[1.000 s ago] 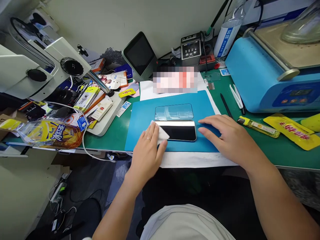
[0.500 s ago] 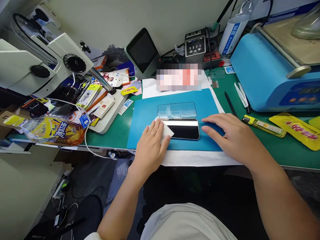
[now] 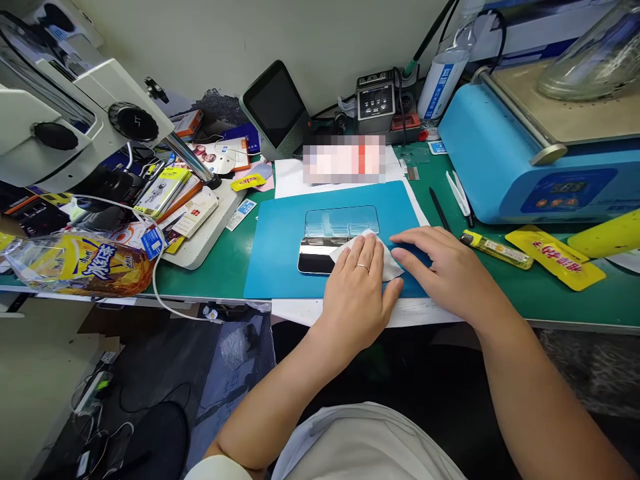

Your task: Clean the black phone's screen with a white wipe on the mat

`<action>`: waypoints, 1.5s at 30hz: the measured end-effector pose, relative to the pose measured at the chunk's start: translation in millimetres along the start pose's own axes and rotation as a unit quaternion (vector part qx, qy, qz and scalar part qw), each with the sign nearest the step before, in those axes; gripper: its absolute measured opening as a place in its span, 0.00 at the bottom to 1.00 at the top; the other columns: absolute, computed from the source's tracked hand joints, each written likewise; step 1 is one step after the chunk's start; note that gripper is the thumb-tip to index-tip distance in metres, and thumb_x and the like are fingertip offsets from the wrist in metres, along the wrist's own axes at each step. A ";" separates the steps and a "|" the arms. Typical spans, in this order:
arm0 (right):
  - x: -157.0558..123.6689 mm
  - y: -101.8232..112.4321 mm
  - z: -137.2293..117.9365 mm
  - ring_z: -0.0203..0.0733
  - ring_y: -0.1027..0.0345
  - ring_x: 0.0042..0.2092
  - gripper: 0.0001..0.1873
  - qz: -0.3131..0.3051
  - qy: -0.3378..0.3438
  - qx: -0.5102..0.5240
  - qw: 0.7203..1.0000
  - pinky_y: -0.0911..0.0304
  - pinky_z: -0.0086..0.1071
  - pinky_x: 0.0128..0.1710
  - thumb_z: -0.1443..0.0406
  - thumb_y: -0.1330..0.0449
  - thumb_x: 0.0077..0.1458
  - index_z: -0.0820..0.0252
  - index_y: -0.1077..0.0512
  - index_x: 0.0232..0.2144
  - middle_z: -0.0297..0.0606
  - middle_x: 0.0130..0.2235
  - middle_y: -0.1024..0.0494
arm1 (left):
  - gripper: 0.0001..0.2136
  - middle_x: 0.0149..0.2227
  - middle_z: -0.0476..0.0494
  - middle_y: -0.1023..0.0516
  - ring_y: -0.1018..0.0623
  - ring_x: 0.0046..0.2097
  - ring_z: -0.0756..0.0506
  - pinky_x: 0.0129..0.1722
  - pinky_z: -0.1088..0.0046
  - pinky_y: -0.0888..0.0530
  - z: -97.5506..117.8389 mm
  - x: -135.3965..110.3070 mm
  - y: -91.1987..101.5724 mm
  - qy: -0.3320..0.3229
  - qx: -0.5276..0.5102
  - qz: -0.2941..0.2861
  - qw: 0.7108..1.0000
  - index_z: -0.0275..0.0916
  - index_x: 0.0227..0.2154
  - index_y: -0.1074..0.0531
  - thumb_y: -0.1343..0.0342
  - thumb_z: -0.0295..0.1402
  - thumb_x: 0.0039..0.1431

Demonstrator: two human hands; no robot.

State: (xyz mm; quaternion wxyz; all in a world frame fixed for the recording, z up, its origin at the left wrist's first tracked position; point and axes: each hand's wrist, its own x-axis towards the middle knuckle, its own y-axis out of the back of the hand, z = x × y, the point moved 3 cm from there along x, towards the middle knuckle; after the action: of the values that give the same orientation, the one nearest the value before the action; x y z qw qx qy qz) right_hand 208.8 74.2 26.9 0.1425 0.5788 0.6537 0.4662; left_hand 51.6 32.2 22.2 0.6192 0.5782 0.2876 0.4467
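A dark phone [image 3: 313, 257] lies screen up on a blue mat [image 3: 280, 253]. My left hand [image 3: 356, 293], a ring on one finger, presses a white wipe [image 3: 387, 263] flat onto the right part of the phone, covering most of the screen. My right hand [image 3: 445, 270] rests flat on the mat just right of the phone, fingers stretched toward its end, holding nothing. A clear plastic tray [image 3: 342, 221] lies on the mat directly behind the phone.
A microscope [image 3: 75, 113] and a snack bag [image 3: 85, 263] crowd the left of the green bench. A blue machine [image 3: 530, 167], yellow packets [image 3: 553, 257], a lighter [image 3: 495, 249], tweezers [image 3: 457, 192] sit right. A small screen device [image 3: 277, 110] and a control unit [image 3: 376, 100] stand behind.
My left hand has slid the white wipe from the phone's left end across to its right part. The right hand stayed beside the phone.
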 end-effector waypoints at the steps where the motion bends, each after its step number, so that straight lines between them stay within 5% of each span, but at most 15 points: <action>1: 0.1 0.0 -0.1 0.57 0.24 0.50 0.16 -0.001 0.001 -0.001 1.000 0.30 0.50 0.49 0.55 0.46 0.68 0.55 0.22 0.45 0.46 0.46 0.17 | 0.29 0.74 0.33 0.44 0.44 0.75 0.38 0.72 0.56 0.38 -0.8 -6.2 0.9 -0.005 -0.001 0.000 1.000 0.27 0.71 0.43 0.62 0.44 0.78; 6: -0.1 0.2 -0.7 0.56 0.24 0.50 0.15 0.000 0.001 -0.002 1.000 0.30 0.50 0.49 0.55 0.45 0.68 0.54 0.22 0.45 0.46 0.45 0.16 | 0.27 0.75 0.37 0.45 0.44 0.76 0.39 0.72 0.56 0.39 -18.8 -41.4 10.0 -0.023 -0.015 -0.022 0.999 0.31 0.71 0.43 0.61 0.42 0.78; 11: -0.4 -1.0 -1.0 0.57 0.25 0.50 0.16 -0.002 0.000 -0.005 1.000 0.30 0.50 0.48 0.55 0.45 0.68 0.56 0.22 0.45 0.47 0.45 0.17 | 0.28 0.74 0.35 0.44 0.43 0.75 0.38 0.72 0.54 0.40 -39.9 -15.6 9.9 0.035 -0.002 -0.026 0.999 0.29 0.71 0.43 0.60 0.42 0.78; 15: -0.5 -1.3 -0.5 0.57 0.24 0.49 0.15 0.007 0.005 -0.003 1.000 0.30 0.50 0.49 0.56 0.45 0.67 0.56 0.22 0.45 0.47 0.46 0.17 | 0.31 0.74 0.32 0.42 0.42 0.75 0.36 0.73 0.55 0.41 -22.2 9.7 1.0 0.011 -0.004 -0.010 1.000 0.26 0.71 0.42 0.59 0.47 0.77; 20: -0.9 -0.9 0.3 0.56 0.24 0.49 0.15 -0.002 0.004 -0.002 1.000 0.30 0.49 0.49 0.55 0.45 0.68 0.54 0.22 0.45 0.45 0.45 0.17 | 0.30 0.75 0.36 0.46 0.46 0.76 0.39 0.73 0.55 0.40 -4.2 -19.9 2.5 -0.037 -0.024 -0.010 0.999 0.28 0.72 0.44 0.61 0.45 0.78; 24: -1.7 -1.4 1.6 0.57 0.25 0.51 0.16 -0.005 0.003 -0.006 1.000 0.29 0.49 0.48 0.55 0.45 0.68 0.56 0.22 0.46 0.47 0.47 0.17 | 0.27 0.75 0.37 0.46 0.45 0.76 0.40 0.73 0.56 0.39 -34.7 -46.2 13.5 -0.007 -0.027 -0.029 0.999 0.32 0.71 0.44 0.61 0.42 0.78; 29: -1.8 -3.1 2.4 0.56 0.25 0.51 0.18 -0.004 0.012 -0.011 1.000 0.29 0.48 0.49 0.55 0.46 0.69 0.59 0.22 0.47 0.48 0.47 0.17 | 0.29 0.75 0.32 0.46 0.45 0.76 0.37 0.73 0.52 0.40 -69.1 -32.0 15.7 0.067 0.006 -0.017 0.998 0.31 0.72 0.46 0.61 0.44 0.78; 34: -1.6 -3.0 3.1 0.55 0.25 0.49 0.16 0.009 0.028 -0.009 1.000 0.30 0.47 0.50 0.57 0.45 0.68 0.60 0.22 0.46 0.48 0.45 0.17 | 0.35 0.74 0.29 0.44 0.45 0.75 0.35 0.73 0.56 0.42 -23.4 4.1 1.1 0.017 0.004 -0.017 1.000 0.25 0.71 0.43 0.59 0.52 0.76; 38: -0.8 -2.5 4.6 0.55 0.24 0.49 0.16 0.007 0.029 -0.005 1.000 0.30 0.47 0.51 0.59 0.48 0.70 0.60 0.23 0.45 0.48 0.45 0.17 | 0.34 0.74 0.31 0.44 0.45 0.76 0.37 0.74 0.59 0.43 10.1 4.3 -1.8 -0.035 -0.008 -0.010 0.999 0.24 0.71 0.43 0.62 0.50 0.77; 41: -0.3 -3.0 4.9 0.55 0.23 0.49 0.16 0.007 0.032 -0.005 0.999 0.30 0.47 0.51 0.59 0.49 0.70 0.59 0.22 0.46 0.47 0.45 0.16 | 0.34 0.75 0.36 0.46 0.46 0.76 0.38 0.73 0.58 0.42 3.4 -17.1 3.6 -0.039 -0.035 -0.027 0.998 0.27 0.72 0.44 0.63 0.50 0.77; 45: -0.9 -3.8 4.6 0.55 0.24 0.50 0.17 0.010 0.033 -0.012 0.999 0.30 0.48 0.51 0.59 0.49 0.70 0.59 0.23 0.47 0.47 0.46 0.17 | 0.32 0.75 0.34 0.47 0.46 0.76 0.38 0.73 0.56 0.40 -37.1 -44.4 13.1 -0.001 -0.031 -0.030 0.999 0.28 0.72 0.45 0.61 0.48 0.77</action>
State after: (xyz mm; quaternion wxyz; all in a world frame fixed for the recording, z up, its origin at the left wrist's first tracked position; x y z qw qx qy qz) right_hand 210.1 75.8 21.1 0.1232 0.5684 0.6462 0.4942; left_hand -3.1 9.0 21.7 0.6506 0.5502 0.2902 0.4356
